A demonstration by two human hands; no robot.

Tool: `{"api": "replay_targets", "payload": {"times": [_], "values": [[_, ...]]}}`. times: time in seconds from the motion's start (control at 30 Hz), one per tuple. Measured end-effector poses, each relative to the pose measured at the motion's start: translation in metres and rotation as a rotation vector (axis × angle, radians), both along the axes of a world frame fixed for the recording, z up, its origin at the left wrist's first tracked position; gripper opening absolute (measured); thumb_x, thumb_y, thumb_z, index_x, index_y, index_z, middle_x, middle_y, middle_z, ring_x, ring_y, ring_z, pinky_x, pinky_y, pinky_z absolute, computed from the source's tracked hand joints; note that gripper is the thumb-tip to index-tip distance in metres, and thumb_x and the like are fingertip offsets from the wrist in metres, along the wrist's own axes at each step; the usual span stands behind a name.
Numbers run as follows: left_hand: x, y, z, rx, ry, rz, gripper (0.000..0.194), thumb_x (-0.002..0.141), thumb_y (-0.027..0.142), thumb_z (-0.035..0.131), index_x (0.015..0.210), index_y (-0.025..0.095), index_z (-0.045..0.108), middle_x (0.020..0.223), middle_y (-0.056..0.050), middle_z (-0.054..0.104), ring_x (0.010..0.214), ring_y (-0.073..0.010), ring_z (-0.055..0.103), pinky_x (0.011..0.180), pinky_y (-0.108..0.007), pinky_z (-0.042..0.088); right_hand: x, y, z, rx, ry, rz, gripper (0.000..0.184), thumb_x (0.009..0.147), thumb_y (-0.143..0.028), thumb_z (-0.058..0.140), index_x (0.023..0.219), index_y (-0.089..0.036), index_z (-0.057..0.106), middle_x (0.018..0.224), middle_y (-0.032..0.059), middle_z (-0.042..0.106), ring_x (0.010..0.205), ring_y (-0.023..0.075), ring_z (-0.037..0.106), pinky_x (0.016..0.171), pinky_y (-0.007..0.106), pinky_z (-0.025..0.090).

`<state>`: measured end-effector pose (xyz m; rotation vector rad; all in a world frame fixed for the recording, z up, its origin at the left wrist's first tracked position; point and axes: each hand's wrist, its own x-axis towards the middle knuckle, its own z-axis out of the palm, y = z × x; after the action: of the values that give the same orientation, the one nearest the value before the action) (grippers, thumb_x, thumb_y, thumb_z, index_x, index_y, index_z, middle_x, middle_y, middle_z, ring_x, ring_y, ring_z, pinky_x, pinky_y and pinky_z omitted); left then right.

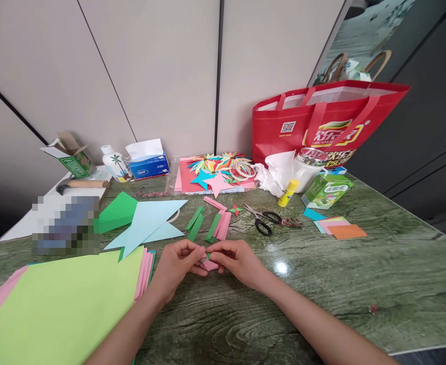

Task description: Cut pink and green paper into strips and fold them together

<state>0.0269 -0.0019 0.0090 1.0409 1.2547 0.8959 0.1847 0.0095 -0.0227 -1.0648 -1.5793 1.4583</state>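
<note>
Between my two hands is a small folded paper piece (209,264), pink with some green, partly hidden by the fingers. My left hand (180,263) pinches its left side, thumb on top. My right hand (238,261) pinches the other side with thumb and forefinger. Just beyond lie green paper strips (196,224) and pink paper strips (224,225), some folded. A small red and green paper star (235,209) sits behind them. To its right, scissors (264,220) with black handles lie with blades slightly apart.
Coloured paper sheets (74,309) are stacked at the left, with large blue paper shapes (150,223) behind. A glue stick (288,192), green carton (327,191), white jar (306,170) and red bag (276,132) stand at the back right. A hammer (86,184) lies back left.
</note>
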Motion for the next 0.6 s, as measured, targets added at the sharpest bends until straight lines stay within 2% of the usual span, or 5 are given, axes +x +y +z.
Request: {"api": "replay_targets", "payload": {"times": [0.17,0.37,0.5,0.6], "values": [[-0.0004,0.0008,-0.0004,0.037,0.024,0.009,0.024,0.062,0.035,0.068,0.064,0.013,0.059,0.056,0.001,0.06,0.045,-0.0125,0.059,0.047,-0.024,0.052,-0.0007,-0.0002,0.0002,-0.028,0.004,-0.007,0.025,0.072,-0.039,0.057,0.079,-0.017,0.066,0.059,-0.0004,0.058,0.044,0.0097,0.05,0.046,0.022,0.041],[0.0001,-0.0022,0.0028,-0.033,-0.158,-0.081,0.035,0.066,0.037,0.066,0.091,0.012,0.057,0.069,-0.004,0.064,0.063,-0.0161,0.062,0.061,-0.031,0.054,-0.0011,0.0001,0.0016,-0.047,0.014,-0.068,0.023,0.07,-0.035,0.059,0.08,-0.015,0.064,0.059,-0.0007,0.059,0.042,0.0087,0.049,0.045,0.022,0.041],[-0.0018,-0.0019,-0.001,-0.04,-0.143,-0.108,0.033,0.066,0.031,0.067,0.091,0.011,0.058,0.062,-0.004,0.064,0.058,-0.0147,0.06,0.051,-0.024,0.05,-0.0008,-0.0006,0.0017,-0.054,0.046,-0.054,0.024,0.07,-0.037,0.06,0.081,-0.015,0.063,0.058,-0.0011,0.058,0.044,0.0089,0.05,0.046,0.022,0.043],[-0.003,-0.0008,-0.0027,-0.051,-0.173,-0.083,0.031,0.066,0.032,0.067,0.088,0.012,0.059,0.061,-0.002,0.063,0.052,-0.0129,0.059,0.051,-0.024,0.049,-0.0006,-0.0004,0.0017,-0.074,0.065,-0.048,0.027,0.069,-0.039,0.06,0.08,-0.015,0.063,0.06,-0.0011,0.058,0.044,0.0081,0.049,0.046,0.022,0.043]]}}
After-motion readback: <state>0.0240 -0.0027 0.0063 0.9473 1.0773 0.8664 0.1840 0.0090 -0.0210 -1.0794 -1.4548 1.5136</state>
